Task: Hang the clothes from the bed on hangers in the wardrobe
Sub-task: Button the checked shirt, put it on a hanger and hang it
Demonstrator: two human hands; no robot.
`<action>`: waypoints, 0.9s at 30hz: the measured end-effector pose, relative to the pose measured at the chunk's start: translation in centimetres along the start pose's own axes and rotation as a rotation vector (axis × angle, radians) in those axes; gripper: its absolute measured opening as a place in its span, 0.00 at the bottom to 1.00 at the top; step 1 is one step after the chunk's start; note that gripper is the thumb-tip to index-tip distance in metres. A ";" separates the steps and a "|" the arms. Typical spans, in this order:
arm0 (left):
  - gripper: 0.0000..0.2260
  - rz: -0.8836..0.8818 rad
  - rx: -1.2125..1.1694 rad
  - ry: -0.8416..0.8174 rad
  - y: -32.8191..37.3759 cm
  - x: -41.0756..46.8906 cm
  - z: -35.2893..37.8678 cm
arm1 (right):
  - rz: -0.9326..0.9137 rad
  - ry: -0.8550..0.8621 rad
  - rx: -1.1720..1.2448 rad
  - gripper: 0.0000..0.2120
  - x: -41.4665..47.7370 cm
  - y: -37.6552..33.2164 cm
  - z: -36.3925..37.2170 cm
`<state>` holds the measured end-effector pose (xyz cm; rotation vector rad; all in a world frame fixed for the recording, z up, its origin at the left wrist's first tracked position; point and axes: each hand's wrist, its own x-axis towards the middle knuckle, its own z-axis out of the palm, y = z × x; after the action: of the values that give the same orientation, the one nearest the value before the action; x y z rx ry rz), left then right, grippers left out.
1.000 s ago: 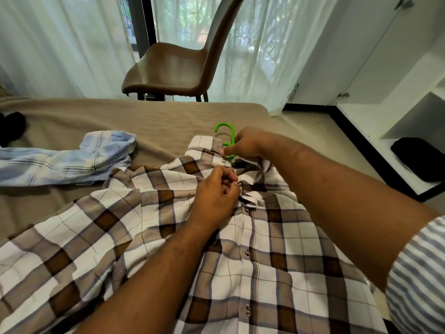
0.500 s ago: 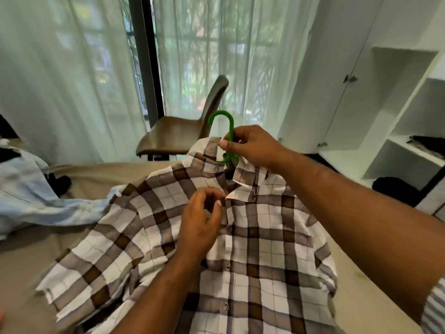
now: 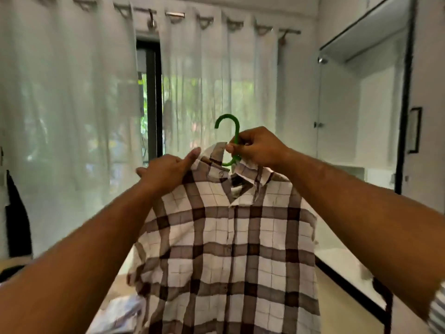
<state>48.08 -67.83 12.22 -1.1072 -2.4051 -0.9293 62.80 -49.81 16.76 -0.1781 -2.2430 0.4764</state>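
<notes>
Head view: we hold a brown-and-white checked shirt (image 3: 228,249) up in front of us on a green hanger (image 3: 237,135), clear of the bed, its front facing us and its hem hanging out of sight below. Our right hand (image 3: 256,148) pinches the hanger's neck just under the hook, thumb and curled fingers closed round the green plastic, and carries the weight. Our left hand (image 3: 166,171) lies on the shirt's left shoulder with its fingers stretched out and the forefinger reaching to the collar edge. It looks flat and unclenched, though blur keeps us from seeing whether any cloth is caught beneath it. The hook points left and stands free in the air, touching nothing. To the right, well apart from the hanger, the white wardrobe (image 3: 361,92) stands open. Sheer white curtains (image 3: 72,104) fill the wall behind the shirt. A striped sleeve (image 3: 438,309) shows at our right arm.
</notes>
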 end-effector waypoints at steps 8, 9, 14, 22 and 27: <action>0.11 0.403 -0.331 0.206 10.2 1.9 -7.3 | -0.056 0.088 -0.102 0.05 2.0 -5.4 -10.0; 0.11 0.434 -0.240 0.269 10.5 1.8 -6.9 | -0.042 0.079 -0.114 0.05 1.9 -5.4 -10.2; 0.12 0.440 -0.055 0.510 7.8 0.3 -3.4 | 0.067 0.163 -0.170 0.13 1.4 -3.8 -10.3; 0.19 0.512 -0.245 0.427 4.2 1.3 -1.2 | 0.014 0.006 -0.168 0.15 1.3 -4.0 -8.6; 0.12 0.455 -0.100 0.170 2.7 5.6 3.1 | -0.002 -0.032 -0.150 0.13 2.9 -0.4 -6.2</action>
<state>46.44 -61.33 14.08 -1.4649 -1.8742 -0.9441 65.55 -47.64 22.68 -0.2466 -2.3110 0.3122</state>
